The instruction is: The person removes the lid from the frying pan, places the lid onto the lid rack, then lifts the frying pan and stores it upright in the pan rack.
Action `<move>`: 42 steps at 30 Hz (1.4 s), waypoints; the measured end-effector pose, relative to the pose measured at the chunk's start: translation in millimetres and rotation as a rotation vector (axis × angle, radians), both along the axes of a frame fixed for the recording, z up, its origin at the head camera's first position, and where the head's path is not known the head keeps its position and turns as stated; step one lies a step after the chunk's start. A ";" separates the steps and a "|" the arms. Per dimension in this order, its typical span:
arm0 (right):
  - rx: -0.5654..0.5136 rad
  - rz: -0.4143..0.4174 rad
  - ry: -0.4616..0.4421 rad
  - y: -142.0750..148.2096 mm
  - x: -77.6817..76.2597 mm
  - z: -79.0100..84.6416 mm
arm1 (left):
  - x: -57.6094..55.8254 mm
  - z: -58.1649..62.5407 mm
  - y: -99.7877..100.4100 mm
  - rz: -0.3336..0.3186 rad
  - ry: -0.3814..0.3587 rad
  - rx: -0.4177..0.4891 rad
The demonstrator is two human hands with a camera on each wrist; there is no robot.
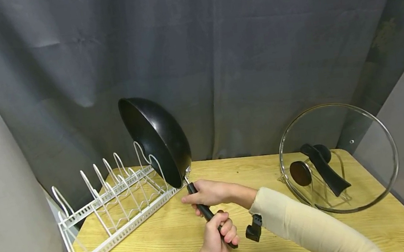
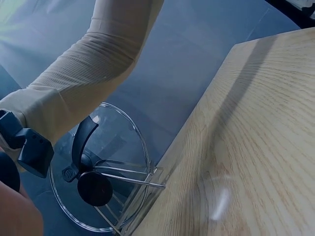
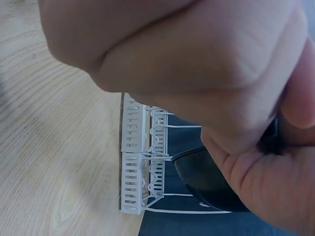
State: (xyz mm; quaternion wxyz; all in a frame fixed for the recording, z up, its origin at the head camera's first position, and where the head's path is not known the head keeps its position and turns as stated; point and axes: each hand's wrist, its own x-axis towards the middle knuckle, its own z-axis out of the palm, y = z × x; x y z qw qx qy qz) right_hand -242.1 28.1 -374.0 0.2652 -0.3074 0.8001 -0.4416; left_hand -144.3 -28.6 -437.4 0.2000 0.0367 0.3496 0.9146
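Observation:
A black wok (image 1: 168, 130) stands on its side at the right end of a white wire dish rack (image 1: 121, 236), its hollow face toward the left. The wok overlaps the rack's end loops in the head view. My right hand (image 1: 211, 192) holds the long black handle (image 1: 206, 213) near the neck. Lower down, my left hand (image 1: 215, 240) wraps its fingers round the handle's end. In the right wrist view my right hand fills the top, with part of the wok (image 3: 206, 179) and the slotted rack rail (image 3: 132, 182) below it.
On the right, a large glass lid (image 1: 395, 151) with a black handle (image 1: 324, 169) leans upright in a small wire stand (image 1: 345, 197). Several rack loops stand left of the wok. Grey curtains (image 1: 254, 59) hang behind the wooden table (image 1: 160, 246).

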 end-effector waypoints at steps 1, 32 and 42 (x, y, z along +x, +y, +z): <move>0.001 0.005 0.001 -0.2 -0.6 -0.4 | -0.4 -0.4 -0.3 0.001 0.001 -0.003; -0.023 0.012 -0.076 -13.7 -17.3 -23.5 | -15.6 -20.4 -12.3 0.005 -0.021 0.013; -0.019 0.026 -0.114 -14.5 -24.1 -27.8 | -20.2 -23.2 -12.3 0.012 -0.032 0.027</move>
